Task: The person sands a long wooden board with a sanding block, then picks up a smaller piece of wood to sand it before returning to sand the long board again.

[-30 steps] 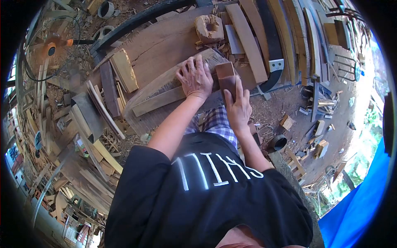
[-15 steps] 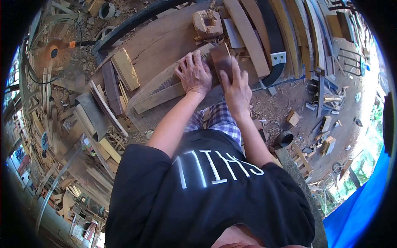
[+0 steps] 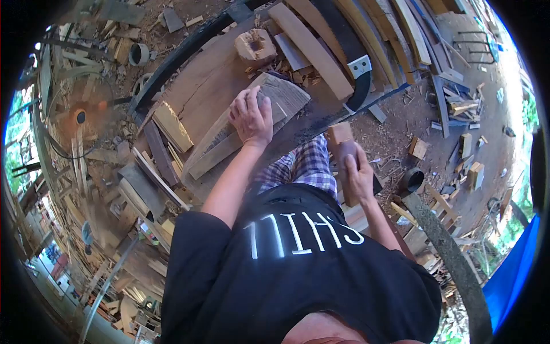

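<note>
My left hand [image 3: 252, 116] rests on a pale strip of wood [image 3: 220, 153], its fingers curled over the strip's upper part. Under the strip lies a wide grey board [image 3: 289, 94] with a pointed right end. Off to the right, beside my lap, my right hand [image 3: 359, 175] is closed around a brown wooden block [image 3: 342, 143]. The block stands apart from the board, and its lower part reaches toward my shirt.
A handsaw [image 3: 360, 67] lies at the upper right beside several long planks [image 3: 312, 49]. A hollowed wood block [image 3: 255, 47] sits behind the board. At the left is a fan [image 3: 81, 117]; offcuts and a short pipe [image 3: 412, 179] lie on the ground.
My right hand has moved off the board, down and to the right, with the brown block in it. The board's pointed end is now uncovered. My left hand stays on the strip.
</note>
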`<state>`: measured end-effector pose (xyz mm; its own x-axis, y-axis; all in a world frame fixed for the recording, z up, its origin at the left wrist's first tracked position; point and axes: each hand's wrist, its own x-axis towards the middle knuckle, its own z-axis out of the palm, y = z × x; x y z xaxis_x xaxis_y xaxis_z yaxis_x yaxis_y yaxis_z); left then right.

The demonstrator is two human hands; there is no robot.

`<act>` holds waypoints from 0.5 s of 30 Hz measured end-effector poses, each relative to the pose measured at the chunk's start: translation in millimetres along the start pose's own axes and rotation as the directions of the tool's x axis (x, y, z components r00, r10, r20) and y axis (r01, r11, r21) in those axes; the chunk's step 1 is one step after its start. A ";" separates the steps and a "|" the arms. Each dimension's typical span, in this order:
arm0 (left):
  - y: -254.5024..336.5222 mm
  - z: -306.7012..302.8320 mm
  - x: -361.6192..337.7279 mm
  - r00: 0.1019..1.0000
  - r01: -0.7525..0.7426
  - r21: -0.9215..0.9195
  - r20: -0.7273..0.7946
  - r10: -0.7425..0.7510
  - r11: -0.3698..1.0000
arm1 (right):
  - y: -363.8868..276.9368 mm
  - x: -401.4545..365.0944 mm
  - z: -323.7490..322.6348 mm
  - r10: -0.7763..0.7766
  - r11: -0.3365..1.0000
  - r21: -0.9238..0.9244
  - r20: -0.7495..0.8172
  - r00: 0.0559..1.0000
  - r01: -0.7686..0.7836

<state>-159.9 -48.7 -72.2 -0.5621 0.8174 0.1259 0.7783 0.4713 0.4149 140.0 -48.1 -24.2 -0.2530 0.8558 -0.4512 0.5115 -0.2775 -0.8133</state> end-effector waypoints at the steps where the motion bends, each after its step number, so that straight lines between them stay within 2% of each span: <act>1: -0.5 -6.5 -3.9 0.995 -0.104 -0.066 -0.002 0.104 0.992 | 3.7 2.5 -7.1 0.017 1.000 0.006 -0.018 1.000 -0.017; 3: 2.0 -18.2 -14.2 0.981 -0.189 -0.063 0.028 0.191 0.980 | 8.8 9.4 -11.5 -0.009 0.999 0.042 -0.049 0.999 0.011; 5: 4.1 -26.0 -21.6 0.948 -0.309 0.029 0.088 0.306 0.951 | 8.4 16.1 -10.3 -0.035 0.996 0.078 -0.063 0.997 0.040; 7: -0.2 -19.4 -25.6 0.940 -0.331 0.054 0.107 0.325 0.942 | 2.1 19.1 -4.6 -0.005 0.995 0.104 -0.057 0.998 0.011; 11: 4.1 -9.8 -20.2 0.973 -0.212 -0.019 0.085 0.213 0.977 | -2.7 23.8 6.9 -0.007 0.989 0.146 -0.023 1.000 0.011; 12: 6.6 -8.8 -17.1 0.985 -0.158 -0.033 0.066 0.160 0.987 | -8.7 24.5 7.7 0.026 0.988 0.154 0.024 0.999 -0.030; 13: 9.2 -7.2 -13.1 0.983 -0.166 -0.032 0.067 0.168 0.986 | -12.7 25.2 9.3 0.060 0.985 0.159 0.072 0.996 -0.070; 15: 13.1 -3.7 -5.7 0.999 -0.042 -0.105 0.021 0.045 0.994 | -13.2 27.1 13.6 0.059 0.982 0.177 0.065 0.996 -0.070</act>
<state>-147.5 -48.4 -64.1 -0.5209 0.8444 0.1254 0.7677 0.3991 0.5013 115.2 -27.2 -30.8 -0.2748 0.8079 -0.5213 0.3747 -0.4094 -0.8319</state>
